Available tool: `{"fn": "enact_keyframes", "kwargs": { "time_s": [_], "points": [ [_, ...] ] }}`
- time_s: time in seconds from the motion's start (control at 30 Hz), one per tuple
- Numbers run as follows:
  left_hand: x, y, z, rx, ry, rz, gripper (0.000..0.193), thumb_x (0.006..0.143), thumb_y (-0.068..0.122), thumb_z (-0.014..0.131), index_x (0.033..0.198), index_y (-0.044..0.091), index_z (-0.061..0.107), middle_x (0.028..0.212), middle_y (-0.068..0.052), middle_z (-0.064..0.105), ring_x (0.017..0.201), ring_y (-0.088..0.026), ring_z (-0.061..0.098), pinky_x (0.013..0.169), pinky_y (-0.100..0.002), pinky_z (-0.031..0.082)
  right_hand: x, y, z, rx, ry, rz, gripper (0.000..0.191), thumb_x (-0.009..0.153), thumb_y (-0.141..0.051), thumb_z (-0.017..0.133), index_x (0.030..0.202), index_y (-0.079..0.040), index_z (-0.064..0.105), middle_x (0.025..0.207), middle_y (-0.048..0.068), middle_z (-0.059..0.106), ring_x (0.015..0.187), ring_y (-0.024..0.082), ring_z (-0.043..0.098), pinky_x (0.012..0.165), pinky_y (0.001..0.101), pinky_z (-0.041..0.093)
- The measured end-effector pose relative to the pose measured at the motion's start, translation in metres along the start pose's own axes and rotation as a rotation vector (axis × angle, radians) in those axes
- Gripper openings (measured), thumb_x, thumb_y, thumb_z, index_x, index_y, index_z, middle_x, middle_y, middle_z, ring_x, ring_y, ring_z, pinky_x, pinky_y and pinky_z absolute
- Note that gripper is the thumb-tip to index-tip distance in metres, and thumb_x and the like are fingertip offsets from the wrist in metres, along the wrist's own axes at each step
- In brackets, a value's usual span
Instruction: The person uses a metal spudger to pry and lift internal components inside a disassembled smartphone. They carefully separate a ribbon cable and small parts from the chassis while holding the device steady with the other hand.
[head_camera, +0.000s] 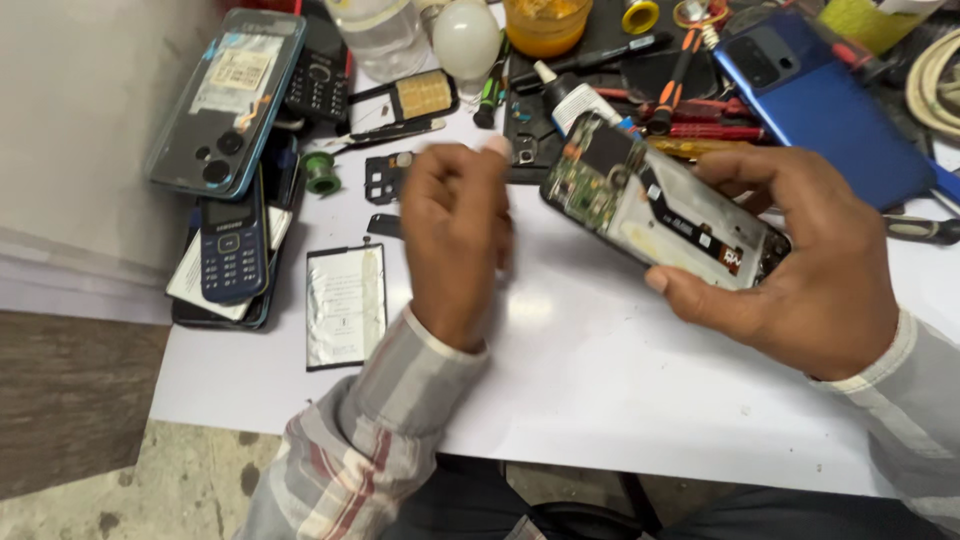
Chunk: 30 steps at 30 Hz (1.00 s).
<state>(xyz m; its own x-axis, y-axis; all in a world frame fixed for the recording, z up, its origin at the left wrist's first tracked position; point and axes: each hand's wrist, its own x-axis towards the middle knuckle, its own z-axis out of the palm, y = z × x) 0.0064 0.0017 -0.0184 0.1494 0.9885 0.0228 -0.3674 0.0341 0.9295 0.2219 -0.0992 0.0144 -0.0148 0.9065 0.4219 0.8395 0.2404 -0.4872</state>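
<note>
Head view: the right hand (800, 270) has its fingers clamped on the edges of an opened phone (660, 205), held above the tabletop (600, 370). The left hand (455, 240), blurred, hovers beside it; I cannot tell its fingers' state. The phone looks light, stiff and fragile: best held by its frame, clear of the exposed board.

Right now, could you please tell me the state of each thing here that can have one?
Opened phone: back cover off, circuit board exposed, held in right hand.
Left hand: raised above the table, blurred, holding nothing visible.
Blue phone: lying back up.
Flat battery: out, lying loose.
Keypad phone: screen dark.
</note>
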Motion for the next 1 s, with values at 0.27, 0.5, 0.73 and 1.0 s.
{"fn": "enact_keyframes", "kwargs": {
  "time_s": [0.27, 0.5, 0.73, 1.0],
  "points": [
    [-0.028, -0.02, 0.043, 0.049, -0.493, -0.171, 0.029, 0.1, 0.019, 0.069, 0.108, -0.007, 0.063, 0.091, -0.01, 0.073, 0.075, -0.01, 0.069, 0.061, -0.024, 0.056, -0.003, 0.003, 0.006, 0.1, 0.17, 0.034, 0.08, 0.075, -0.023, 0.089, 0.136, 0.007, 0.047, 0.124, 0.018, 0.061, 0.109, 0.023, 0.064, 0.099, 0.0348, 0.054],
    [-0.01, -0.02, 0.038, 0.102, -0.491, -0.201, 0.024, 0.103, 0.015, 0.057, 0.115, -0.006, 0.064, 0.082, -0.006, 0.069, 0.063, -0.006, 0.062, 0.054, -0.022, 0.051, -0.006, 0.019, 0.006, 0.253, 0.14, 0.074, 0.075, 0.083, -0.021, 0.082, 0.141, 0.006, 0.043, 0.125, 0.013, 0.055, 0.108, 0.017, 0.055, 0.097, 0.0325, 0.049],
    [-0.007, -0.01, 0.027, 0.066, -0.599, -0.254, 0.025, 0.105, 0.015, 0.052, 0.12, -0.005, 0.059, 0.086, -0.007, 0.071, 0.063, -0.005, 0.063, 0.055, -0.023, 0.053, -0.021, 0.044, 0.002, 0.982, 0.088, 0.648, 0.039, 0.107, -0.021, 0.049, 0.125, 0.011, 0.062, 0.109, 0.017, 0.072, 0.095, 0.018, 0.07, 0.085, 0.0306, 0.057],
    [-0.008, -0.011, 0.023, 0.062, -0.633, -0.344, 0.027, 0.105, 0.017, 0.055, 0.119, -0.004, 0.06, 0.091, -0.007, 0.071, 0.065, -0.004, 0.062, 0.055, -0.021, 0.052, -0.043, 0.051, 0.0, 0.968, -0.018, 0.76, 0.04, 0.109, -0.017, 0.049, 0.126, 0.015, 0.066, 0.107, 0.027, 0.075, 0.093, 0.027, 0.072, 0.078, 0.0385, 0.057]
  ]
}}
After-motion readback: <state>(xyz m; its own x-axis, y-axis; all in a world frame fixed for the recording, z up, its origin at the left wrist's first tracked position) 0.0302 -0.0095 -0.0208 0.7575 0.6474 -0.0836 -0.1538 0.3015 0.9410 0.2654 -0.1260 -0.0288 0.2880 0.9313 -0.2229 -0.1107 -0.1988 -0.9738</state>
